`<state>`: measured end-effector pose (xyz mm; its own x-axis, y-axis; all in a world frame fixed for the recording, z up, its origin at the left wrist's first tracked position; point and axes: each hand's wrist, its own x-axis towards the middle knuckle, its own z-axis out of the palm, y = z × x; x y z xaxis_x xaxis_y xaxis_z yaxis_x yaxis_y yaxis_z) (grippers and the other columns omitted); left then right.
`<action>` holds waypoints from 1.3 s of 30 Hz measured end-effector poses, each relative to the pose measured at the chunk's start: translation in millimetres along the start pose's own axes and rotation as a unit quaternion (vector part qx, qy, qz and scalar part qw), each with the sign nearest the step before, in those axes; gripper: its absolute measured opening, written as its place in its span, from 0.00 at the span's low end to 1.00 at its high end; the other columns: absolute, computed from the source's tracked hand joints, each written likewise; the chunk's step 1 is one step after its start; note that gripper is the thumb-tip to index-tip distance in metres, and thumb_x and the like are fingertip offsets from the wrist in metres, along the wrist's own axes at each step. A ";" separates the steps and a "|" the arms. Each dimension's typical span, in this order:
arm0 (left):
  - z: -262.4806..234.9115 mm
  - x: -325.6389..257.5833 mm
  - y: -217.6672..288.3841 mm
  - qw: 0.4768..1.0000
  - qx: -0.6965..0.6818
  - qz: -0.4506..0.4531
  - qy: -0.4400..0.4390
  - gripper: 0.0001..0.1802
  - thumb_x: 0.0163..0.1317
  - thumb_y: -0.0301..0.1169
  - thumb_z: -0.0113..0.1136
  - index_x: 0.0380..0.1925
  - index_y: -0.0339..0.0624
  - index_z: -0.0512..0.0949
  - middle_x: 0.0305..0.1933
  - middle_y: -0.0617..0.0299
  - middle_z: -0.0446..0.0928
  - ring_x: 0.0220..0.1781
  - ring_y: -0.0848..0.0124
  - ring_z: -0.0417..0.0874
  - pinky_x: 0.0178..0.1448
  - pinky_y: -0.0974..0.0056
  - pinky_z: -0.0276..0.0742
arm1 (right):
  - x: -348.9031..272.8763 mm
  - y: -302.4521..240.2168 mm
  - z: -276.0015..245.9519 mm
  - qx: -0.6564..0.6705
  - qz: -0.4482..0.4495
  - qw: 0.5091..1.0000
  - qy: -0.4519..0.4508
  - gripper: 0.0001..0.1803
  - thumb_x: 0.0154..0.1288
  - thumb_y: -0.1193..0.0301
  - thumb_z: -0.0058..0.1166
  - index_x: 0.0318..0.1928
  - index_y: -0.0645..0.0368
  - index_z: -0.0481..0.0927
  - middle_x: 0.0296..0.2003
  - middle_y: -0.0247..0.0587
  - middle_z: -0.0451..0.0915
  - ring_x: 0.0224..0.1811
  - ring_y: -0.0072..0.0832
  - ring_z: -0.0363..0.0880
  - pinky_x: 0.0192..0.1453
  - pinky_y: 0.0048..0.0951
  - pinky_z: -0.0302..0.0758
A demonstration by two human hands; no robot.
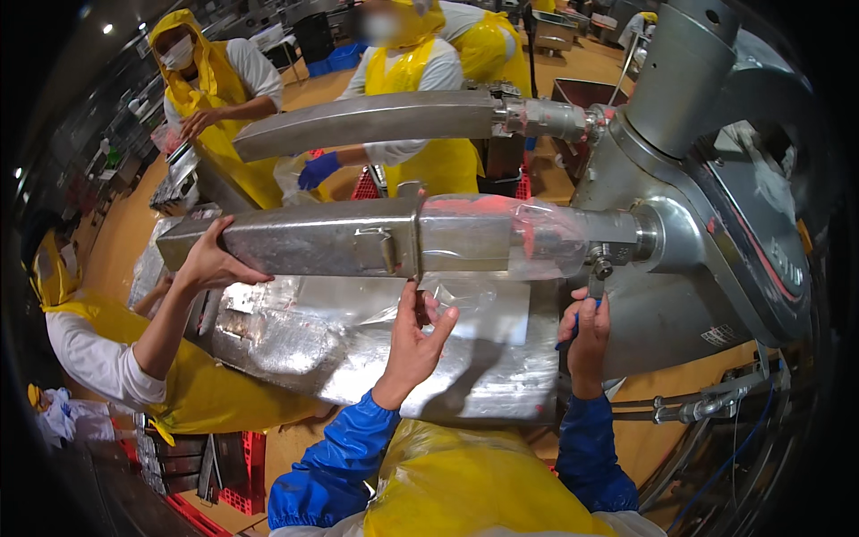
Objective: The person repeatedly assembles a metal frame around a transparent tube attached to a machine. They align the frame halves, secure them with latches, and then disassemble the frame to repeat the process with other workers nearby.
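Two bare hands work a clear plastic bag on a steel filling horn.

Nearest, the person's blue sleeves point(340, 465) and yellow plastic apron point(474, 488) rise from the lower edge. The left hand point(416, 336) reaches up with fingers spread, loosely touching the hanging edge of the clear plastic bag point(501, 237), which is sleeved over the long rectangular steel horn point(304, 237) just above both hands, probably so it stays stretched around the horn. The right hand point(586, 331) is clenched around a small blue-handled lever under the horn's round fitting point(617, 242). Below lies a shiny steel tray point(376, 358). At the horn's far end a co-worker's hand point(210, 259) grips it, seemingly steadying it. Beyond, a second curved steel horn point(376, 121) juts from the grey machine body point(716, 224), with more yellow-aproned workers point(215, 89) behind.
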<state>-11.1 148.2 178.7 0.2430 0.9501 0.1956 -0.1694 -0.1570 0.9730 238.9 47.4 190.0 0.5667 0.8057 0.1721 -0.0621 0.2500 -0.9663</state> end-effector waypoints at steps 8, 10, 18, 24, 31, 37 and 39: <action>27.5 4.4 4.7 0.992 0.112 0.029 -0.053 0.30 0.67 0.34 0.73 0.62 0.34 0.70 0.46 0.60 0.71 0.41 0.73 0.72 0.46 0.66 0.74 | -2.4 -8.6 1.4 0.005 0.013 1.000 -0.013 0.16 0.87 0.58 0.43 0.56 0.58 0.71 0.25 0.29 0.69 0.22 0.16 0.66 0.27 0.21 0.67; 38.2 4.3 7.7 0.994 0.086 -0.017 -0.064 0.30 0.67 0.34 0.74 0.62 0.34 0.71 0.48 0.58 0.72 0.41 0.73 0.74 0.45 0.66 0.75 | -2.0 -11.2 2.4 -0.005 0.008 1.000 -0.017 0.15 0.87 0.59 0.42 0.56 0.59 0.71 0.25 0.29 0.69 0.23 0.16 0.67 0.27 0.21 0.68; 37.1 7.7 9.7 0.991 0.108 -0.008 -0.074 0.28 0.67 0.34 0.74 0.60 0.34 0.71 0.48 0.58 0.73 0.42 0.72 0.75 0.46 0.65 0.76 | 0.2 -1.9 -4.2 0.012 0.005 0.999 -0.034 0.19 0.87 0.54 0.42 0.55 0.59 0.69 0.25 0.30 0.68 0.22 0.16 0.66 0.27 0.23 0.69; 35.2 6.8 12.6 0.993 0.106 -0.004 -0.054 0.27 0.67 0.34 0.73 0.59 0.33 0.71 0.47 0.59 0.73 0.42 0.73 0.75 0.48 0.66 0.76 | 1.5 -1.9 -5.6 0.010 0.007 0.999 -0.039 0.18 0.87 0.56 0.42 0.55 0.59 0.69 0.25 0.30 0.68 0.22 0.17 0.66 0.27 0.23 0.69; 43.0 6.2 11.0 0.999 0.044 0.002 -0.026 0.28 0.68 0.33 0.73 0.59 0.35 0.68 0.47 0.61 0.73 0.42 0.75 0.73 0.48 0.67 0.75 | 2.5 -6.6 -7.2 -0.035 0.001 0.997 -0.068 0.10 0.86 0.64 0.46 0.56 0.57 0.68 0.25 0.30 0.68 0.23 0.18 0.67 0.29 0.24 0.71; 47.9 5.0 14.2 0.997 0.058 -0.019 -0.054 0.29 0.68 0.31 0.73 0.60 0.34 0.66 0.45 0.61 0.72 0.41 0.76 0.73 0.47 0.68 0.75 | 0.6 -9.1 -3.9 -0.018 0.011 0.998 -0.056 0.09 0.84 0.69 0.49 0.56 0.56 0.67 0.24 0.30 0.68 0.22 0.17 0.67 0.28 0.24 0.70; 54.9 3.3 15.1 0.998 0.026 -0.008 -0.055 0.30 0.67 0.30 0.73 0.61 0.34 0.66 0.45 0.62 0.72 0.41 0.76 0.73 0.47 0.68 0.75 | 1.1 -6.3 -2.9 -0.012 0.005 0.998 -0.055 0.09 0.84 0.68 0.49 0.55 0.56 0.68 0.24 0.30 0.68 0.22 0.17 0.67 0.28 0.24 0.70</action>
<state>39.6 134.1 200.7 0.3489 0.9180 0.1887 -0.1153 -0.1577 0.9807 242.3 45.2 195.7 0.4726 0.8626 0.1804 -0.0474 0.2293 -0.9722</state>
